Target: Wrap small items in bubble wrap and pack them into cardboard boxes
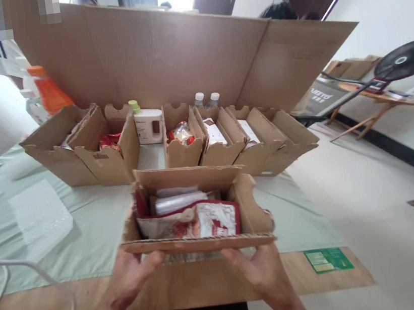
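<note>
An open cardboard box (199, 245) is held in front of me, above the near part of the table. My left hand (131, 274) grips its near left corner, thumb along the front wall and fingers hidden beneath. On the near right side, my right hand (260, 270) grips it the same way. Inside the box stands a red and white food packet (189, 222) with a picture on it. Behind that packet lie clear plastic-wrapped items (180, 202) whose kind I cannot make out.
Several open cardboard boxes (112, 165) stand in a row, with a green-capped white jug (148, 124) in a gap. Behind them rises a large cardboard panel (178, 52). A plastic sheet (42, 217) and white cable (34, 266) lie left, a green card (328, 260) right.
</note>
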Action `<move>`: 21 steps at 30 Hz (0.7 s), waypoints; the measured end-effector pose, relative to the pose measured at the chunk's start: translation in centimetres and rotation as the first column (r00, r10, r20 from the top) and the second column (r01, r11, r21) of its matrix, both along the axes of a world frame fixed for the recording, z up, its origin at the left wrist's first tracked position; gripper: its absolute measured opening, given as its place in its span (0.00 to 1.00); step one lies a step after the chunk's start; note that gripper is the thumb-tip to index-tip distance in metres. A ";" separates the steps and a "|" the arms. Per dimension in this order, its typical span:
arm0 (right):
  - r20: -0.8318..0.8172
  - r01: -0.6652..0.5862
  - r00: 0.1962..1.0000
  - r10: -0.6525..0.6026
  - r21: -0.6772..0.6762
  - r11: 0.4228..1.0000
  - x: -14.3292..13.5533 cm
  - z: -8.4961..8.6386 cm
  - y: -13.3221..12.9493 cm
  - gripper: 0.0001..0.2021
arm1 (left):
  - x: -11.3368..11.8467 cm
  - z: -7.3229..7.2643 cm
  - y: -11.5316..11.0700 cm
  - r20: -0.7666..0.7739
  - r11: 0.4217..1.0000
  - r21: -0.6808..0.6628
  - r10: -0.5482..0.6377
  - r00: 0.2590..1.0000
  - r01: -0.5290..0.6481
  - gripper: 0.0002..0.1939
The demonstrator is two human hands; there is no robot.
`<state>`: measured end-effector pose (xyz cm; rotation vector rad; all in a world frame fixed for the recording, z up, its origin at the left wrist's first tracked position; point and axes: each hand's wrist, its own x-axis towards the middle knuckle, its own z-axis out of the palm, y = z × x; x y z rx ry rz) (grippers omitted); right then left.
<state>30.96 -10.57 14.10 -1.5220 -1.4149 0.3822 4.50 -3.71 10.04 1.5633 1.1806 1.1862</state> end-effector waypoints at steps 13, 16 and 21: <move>-0.025 0.284 0.959 -0.284 0.136 0.949 3.5 3.2 0.0 0.22 | 6.3 6.1 3.2 0.265 0.940 0.226 -0.310 0.913 0.254 0.54; 0.005 0.147 0.989 -0.148 0.052 0.988 1.0 3.1 0.5 0.23 | 3.0 5.5 1.9 0.286 0.977 0.137 -0.199 0.937 0.166 0.51; -0.177 -0.019 0.983 0.054 0.196 0.981 0.2 3.7 5.2 0.23 | 2.2 8.0 4.2 0.254 0.983 0.176 -0.086 0.963 0.041 0.58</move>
